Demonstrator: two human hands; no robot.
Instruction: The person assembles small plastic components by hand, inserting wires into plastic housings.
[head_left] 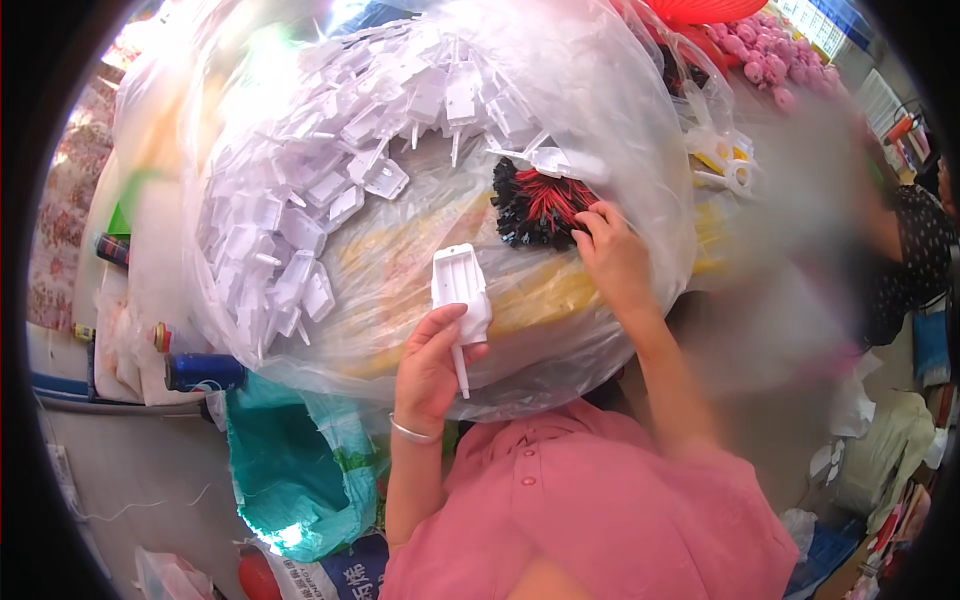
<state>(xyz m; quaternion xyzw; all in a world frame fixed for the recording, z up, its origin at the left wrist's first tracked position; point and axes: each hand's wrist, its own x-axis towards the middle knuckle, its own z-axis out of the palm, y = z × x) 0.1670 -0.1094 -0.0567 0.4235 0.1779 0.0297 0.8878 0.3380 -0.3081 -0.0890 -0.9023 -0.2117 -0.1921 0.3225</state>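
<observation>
My left hand [432,365] is closed around a white plastic casing [460,282], held upright with its slotted hollow side showing and a thin stem pointing down. To the right, my right hand [612,252] pinches at the edge of a bundle of red and black wires [545,203]. How many wires its fingertips grip is too small to tell. The bundle lies on clear plastic sheeting [390,240]. A large heap of similar white casings [290,225] curves around the left and far sides, and one loose casing [562,162] lies just beyond the wires.
A teal bag [290,470] hangs open below the table's left edge, near a dark blue can [205,372]. White and yellow plastic parts [735,170] sit at the right. Pink toys [775,60] are piled at the far right. Another person's dark dotted sleeve [915,250] shows at the right.
</observation>
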